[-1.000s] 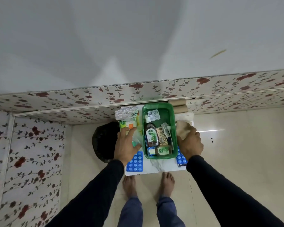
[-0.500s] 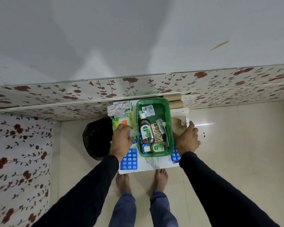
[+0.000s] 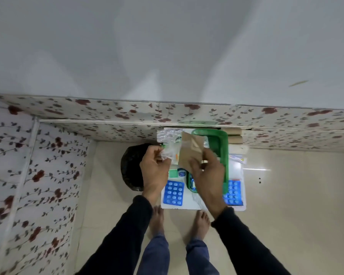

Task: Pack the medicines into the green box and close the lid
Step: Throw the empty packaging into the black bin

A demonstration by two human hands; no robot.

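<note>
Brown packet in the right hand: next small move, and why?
Probably lower the brown packet into the green box. The right hand holds it above the box, whose lid isn't on, while the left hand holds a clear packet beside it.

Right hand point(image 3: 206, 175) and brown packet point(image 3: 191, 151) cover most of the green box point(image 3: 220, 153); contents not visible. Left hand point(image 3: 155, 169) pinches a clear wrapper point(image 3: 170, 153), motion-blurred, possibly a pill strip. Both sleeves point(image 3: 115, 241) cut off at the bottom edge.
</note>
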